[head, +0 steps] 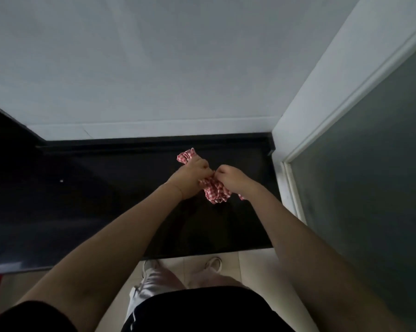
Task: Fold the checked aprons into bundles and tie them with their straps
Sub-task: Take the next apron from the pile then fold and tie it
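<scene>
A red-and-white checked apron is bunched into a small bundle on the dark countertop, right of centre. My left hand grips it from the left, with a tuft of checked cloth sticking out beyond the fingers at the far side. My right hand is closed on the bundle from the right. Both fists meet above the cloth, knuckles nearly touching. The straps are hidden inside my hands and the folds.
A pale wall rises behind the counter. A white door frame with a frosted grey panel borders the right side. The counter's front edge runs above a tiled floor, where my shoes show.
</scene>
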